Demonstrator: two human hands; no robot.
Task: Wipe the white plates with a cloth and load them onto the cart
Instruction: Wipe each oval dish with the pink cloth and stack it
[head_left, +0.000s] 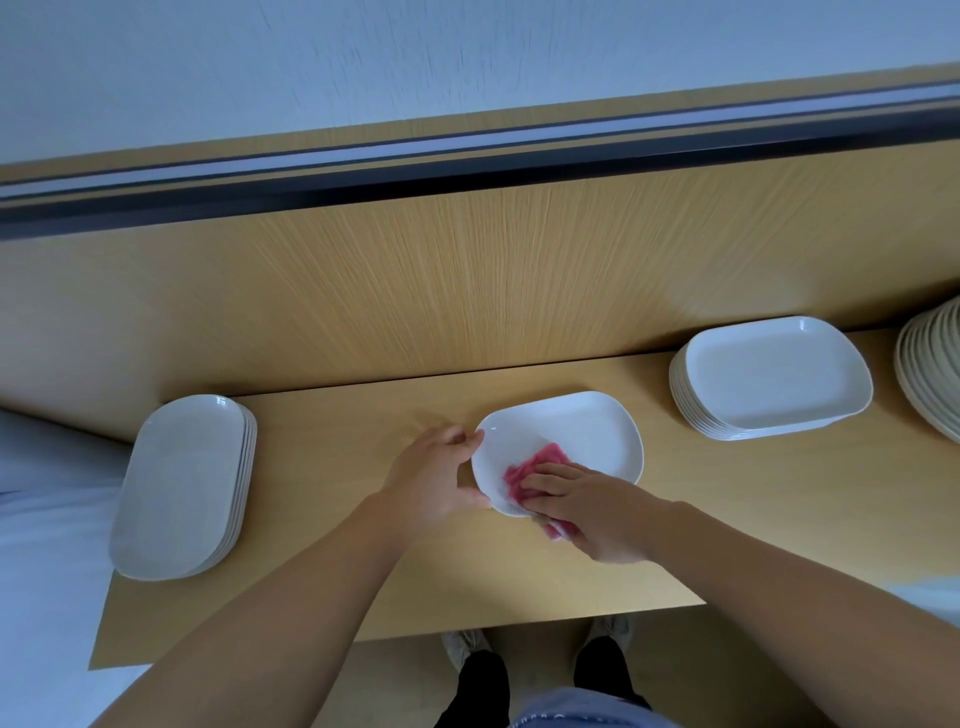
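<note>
Left hand (431, 478): forearm reaches in from lower left, wrist straight, back of the hand up; fingers curl over the far part of the plate's left rim and the thumb hooks the near part, so the rim sits clamped between them
Right hand (587, 506): forearm comes in from lower right, palm down, fingers stretched fairly flat and close together, pointing left toward the other hand; it presses the cloth onto the plate and does not look closed round it, though the thumb is hidden from here
Plate (582, 431): white, oblong with rounded corners, flat on the table; its left end is in the left hand's grasp, its near-left part under the right hand, the rest running off to the right of both hands
Cloth (524, 467): pink and crumpled, pinned under the right fingers; one bunch shows beyond the fingertips on the plate, another pokes out under the heel of the hand, past the plate's near rim
Left stack (176, 488): white oblong plates piled well to the left of the gripping hand, at the table's end
Right stack (774, 376): a deeper pile of the same plates, right of the wiping hand and farther back, apart from the held plate
Far stack (935, 364): paler plates beyond that, cut by the frame edge
Table (363, 415): light wood, against a wood-grain panel
Person: stands close to the near edge, both arms bare
</note>
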